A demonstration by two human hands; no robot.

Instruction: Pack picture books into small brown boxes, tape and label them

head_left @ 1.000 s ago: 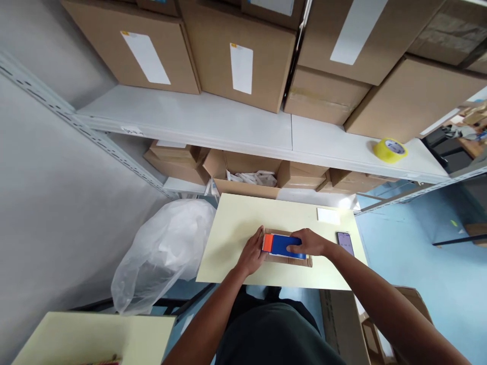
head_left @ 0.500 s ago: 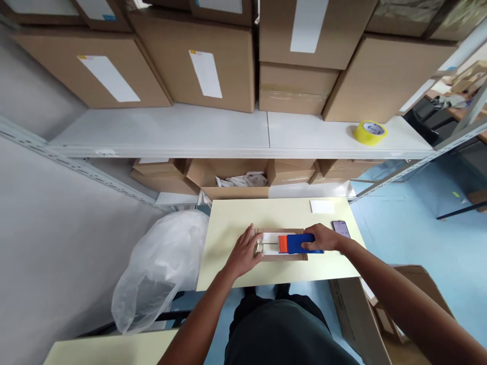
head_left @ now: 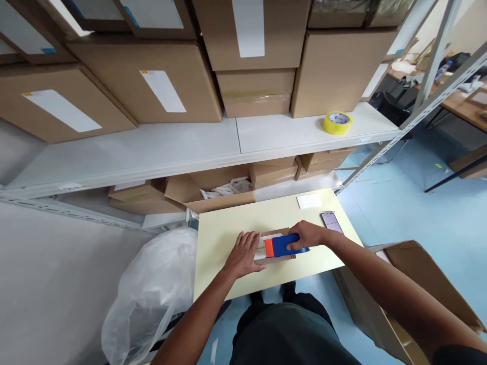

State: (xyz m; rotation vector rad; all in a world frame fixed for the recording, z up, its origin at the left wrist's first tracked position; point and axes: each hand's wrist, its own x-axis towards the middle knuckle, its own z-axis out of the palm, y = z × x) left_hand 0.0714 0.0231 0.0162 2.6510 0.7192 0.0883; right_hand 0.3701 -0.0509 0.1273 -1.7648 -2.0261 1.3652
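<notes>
A: The right hand [head_left: 310,234] is closed round a blue scraper [head_left: 284,246], fingers over its top and thumb on the near side. The tool lies flat, with its orange edge pointing left.

B: And the other one?

A: The left hand [head_left: 245,249] is spread open, palm down. It grips nothing and only presses on the left end of a flat cardboard packet [head_left: 282,258].

B: So where is the scraper on that packet?

A: On top of it and touching it, over a white label [head_left: 271,236]. The orange edge is nearer the left end, just short of the left fingertips.

B: How far along would you call it?

A: Partway, I'd judge. A strip of label shows bare between the orange edge and the left hand. The rest is under the tool and the right hand, so I cannot tell how it lies there.

B: What's around them?

A: The packet is near the middle of a pale yellow table [head_left: 224,228]. A phone [head_left: 332,221] is just beyond the right wrist, and a white card [head_left: 309,201] is near the far edge. Behind the table is a shelf [head_left: 171,149] stacked with boxes [head_left: 152,91], with a yellow tape roll [head_left: 337,122] on it. A clear plastic bag [head_left: 152,289] slumps on the left, and an open carton [head_left: 422,274] sits on the floor to the right.
</notes>
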